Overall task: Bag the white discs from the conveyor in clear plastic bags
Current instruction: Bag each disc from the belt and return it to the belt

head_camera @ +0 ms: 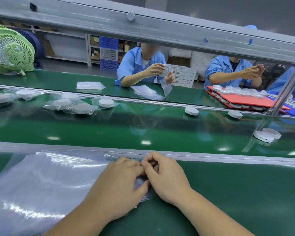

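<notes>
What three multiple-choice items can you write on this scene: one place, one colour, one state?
1. Where does the green fan stand? A) far left B) far right C) overhead
2. What colour are the stacked trays? A) blue B) red C) yellow
3. What do the left hand and the right hand do? A) lie flat B) pinch a clear bag C) lift a disc
Answers: 1 A, it stands at the left edge; 2 B, they show red; 3 B, curled fingers of both meet on the plastic.
</notes>
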A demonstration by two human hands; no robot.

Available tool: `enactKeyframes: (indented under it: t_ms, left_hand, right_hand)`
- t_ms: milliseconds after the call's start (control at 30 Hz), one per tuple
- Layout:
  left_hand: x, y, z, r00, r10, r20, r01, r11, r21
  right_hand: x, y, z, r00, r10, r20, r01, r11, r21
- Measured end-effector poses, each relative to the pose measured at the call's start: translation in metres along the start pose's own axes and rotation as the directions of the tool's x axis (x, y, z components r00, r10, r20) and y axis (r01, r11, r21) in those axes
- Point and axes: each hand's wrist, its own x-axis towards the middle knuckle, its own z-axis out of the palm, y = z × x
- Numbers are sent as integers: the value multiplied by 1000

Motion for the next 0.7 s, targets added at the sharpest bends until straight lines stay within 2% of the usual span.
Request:
enactKeyframes:
  t_ms: [700]
  left_hand:
    - [0, -1, 0, 1000, 1, -4, -1, 1000, -4]
  right_hand:
    - [0, 0, 0, 1000, 2, -2, -2, 1000, 5]
